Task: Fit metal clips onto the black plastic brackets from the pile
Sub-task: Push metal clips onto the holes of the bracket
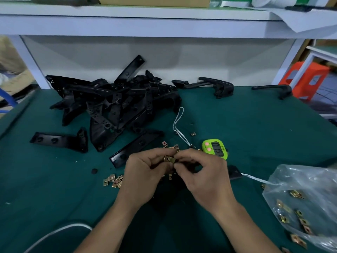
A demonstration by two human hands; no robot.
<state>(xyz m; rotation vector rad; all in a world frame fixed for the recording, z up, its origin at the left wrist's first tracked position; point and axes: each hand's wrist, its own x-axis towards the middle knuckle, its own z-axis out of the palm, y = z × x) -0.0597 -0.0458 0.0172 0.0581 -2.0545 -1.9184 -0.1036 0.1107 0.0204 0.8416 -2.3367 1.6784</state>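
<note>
A brass-coloured metal clip [169,159] is pinched between my left hand [145,172] and my right hand [202,174], just above the green table. A black bracket [164,194] lies under my hands, mostly hidden by them. The pile of black plastic brackets [113,105] sits behind at the centre left. One long bracket [135,148] lies just left of my hands, and another bracket [60,140] lies further left. Loose clips [112,180] are scattered left of my left wrist, with more clips [170,146] beyond my fingers.
A clear plastic bag [306,201] holding several clips lies at the right. A green digital timer [216,148] with a white cord [177,125] sits behind my right hand. Three brackets [215,84] lie apart at the back right. A white shelf [145,22] overhangs the table's rear.
</note>
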